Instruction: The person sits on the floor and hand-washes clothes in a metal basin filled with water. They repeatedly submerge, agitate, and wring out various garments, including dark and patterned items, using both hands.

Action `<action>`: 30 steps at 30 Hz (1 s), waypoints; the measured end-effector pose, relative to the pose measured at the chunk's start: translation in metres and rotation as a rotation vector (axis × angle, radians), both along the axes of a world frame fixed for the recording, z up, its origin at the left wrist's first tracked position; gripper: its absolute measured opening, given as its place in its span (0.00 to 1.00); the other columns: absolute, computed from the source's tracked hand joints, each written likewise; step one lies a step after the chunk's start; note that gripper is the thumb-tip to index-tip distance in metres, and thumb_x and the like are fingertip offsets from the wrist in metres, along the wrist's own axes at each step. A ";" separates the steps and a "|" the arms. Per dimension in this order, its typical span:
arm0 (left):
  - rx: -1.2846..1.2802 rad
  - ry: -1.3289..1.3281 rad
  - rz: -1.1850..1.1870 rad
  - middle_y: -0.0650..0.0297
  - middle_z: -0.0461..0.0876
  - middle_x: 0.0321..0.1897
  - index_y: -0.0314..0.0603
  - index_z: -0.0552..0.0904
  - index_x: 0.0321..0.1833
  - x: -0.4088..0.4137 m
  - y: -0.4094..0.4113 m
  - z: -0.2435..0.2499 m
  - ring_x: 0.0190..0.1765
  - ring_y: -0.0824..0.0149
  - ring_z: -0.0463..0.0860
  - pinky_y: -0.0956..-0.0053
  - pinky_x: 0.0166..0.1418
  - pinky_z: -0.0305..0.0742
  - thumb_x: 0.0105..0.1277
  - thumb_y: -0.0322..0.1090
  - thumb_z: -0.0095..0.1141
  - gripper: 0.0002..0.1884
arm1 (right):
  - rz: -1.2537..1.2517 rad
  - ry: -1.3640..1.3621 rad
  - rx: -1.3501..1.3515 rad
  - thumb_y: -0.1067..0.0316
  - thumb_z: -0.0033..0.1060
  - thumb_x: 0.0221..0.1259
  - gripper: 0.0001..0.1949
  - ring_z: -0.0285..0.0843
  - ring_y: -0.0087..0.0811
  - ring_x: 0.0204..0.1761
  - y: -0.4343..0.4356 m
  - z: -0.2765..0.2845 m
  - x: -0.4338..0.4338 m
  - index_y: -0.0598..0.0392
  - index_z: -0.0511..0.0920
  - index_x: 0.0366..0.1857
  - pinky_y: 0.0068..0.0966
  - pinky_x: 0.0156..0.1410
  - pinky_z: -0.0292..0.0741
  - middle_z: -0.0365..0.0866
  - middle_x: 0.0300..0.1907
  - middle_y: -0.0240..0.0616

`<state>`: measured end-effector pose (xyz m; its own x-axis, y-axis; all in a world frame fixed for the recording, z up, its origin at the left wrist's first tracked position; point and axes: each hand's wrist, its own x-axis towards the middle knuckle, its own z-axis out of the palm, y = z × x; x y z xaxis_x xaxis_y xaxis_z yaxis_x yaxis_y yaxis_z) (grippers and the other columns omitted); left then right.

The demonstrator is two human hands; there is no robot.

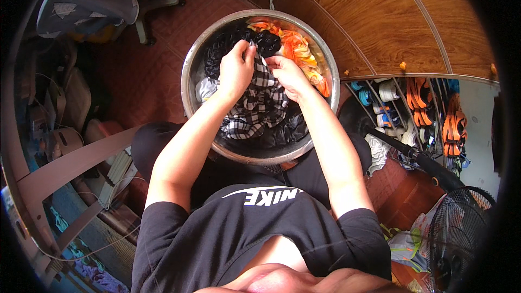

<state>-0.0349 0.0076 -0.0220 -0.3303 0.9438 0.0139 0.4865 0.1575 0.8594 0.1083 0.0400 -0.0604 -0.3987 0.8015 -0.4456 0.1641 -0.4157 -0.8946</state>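
Observation:
A round metal basin (188, 101) full of clothes stands before me, its near rim between my knees. My left hand (238, 69) pinches the upper edge of a black-and-white checked garment (260, 108). On the right of that edge, the fingers of my right hand (288, 75) grip the same cloth. A small whitish bit shows at each hand's fingertips; I cannot tell what it is. Bunched black cloth (222, 47) lies beyond my left hand. Along the basin's right wall is an orange-and-yellow garment (299, 47). Dark shiny fabric (285, 134) lies at the near side.
A wooden cabinet (366, 16) borders the far right, with a shoe rack (382, 103) beneath its edge. A standing fan (460, 236) is at the lower right. On the left are a cloth-covered swivel chair (101, 0) and a ladder-like metal frame (81, 162). Red tiles (171, 57) cover the floor.

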 end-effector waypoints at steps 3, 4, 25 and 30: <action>-0.037 0.290 -0.108 0.50 0.79 0.26 0.39 0.73 0.36 0.005 -0.006 -0.010 0.32 0.47 0.80 0.60 0.35 0.74 0.62 0.40 0.53 0.11 | 0.072 -0.417 0.558 0.75 0.53 0.52 0.10 0.80 0.38 0.33 -0.004 -0.008 -0.007 0.62 0.75 0.39 0.30 0.41 0.75 0.80 0.31 0.49; -0.085 0.371 -0.166 0.50 0.80 0.27 0.40 0.71 0.37 0.005 -0.009 -0.017 0.32 0.47 0.80 0.57 0.36 0.75 0.60 0.40 0.53 0.11 | 0.125 -0.592 0.628 0.75 0.52 0.52 0.08 0.80 0.42 0.35 -0.010 -0.006 -0.011 0.62 0.74 0.36 0.32 0.42 0.75 0.79 0.31 0.51; -0.014 -0.639 -0.120 0.67 0.79 0.26 0.38 0.77 0.38 0.016 -0.019 0.003 0.29 0.75 0.75 0.79 0.33 0.69 0.64 0.33 0.51 0.07 | -0.277 0.178 0.087 0.48 0.40 0.69 0.21 0.66 0.18 0.32 -0.029 0.003 -0.026 0.56 0.76 0.31 0.20 0.39 0.66 0.74 0.28 0.26; 0.213 0.103 -0.403 0.49 0.77 0.27 0.40 0.75 0.39 0.034 -0.040 0.031 0.32 0.49 0.80 0.64 0.35 0.74 0.58 0.30 0.53 0.08 | -0.272 0.670 -0.197 0.47 0.46 0.66 0.17 0.61 0.15 0.24 -0.017 -0.013 -0.011 0.44 0.69 0.21 0.20 0.32 0.63 0.64 0.21 0.18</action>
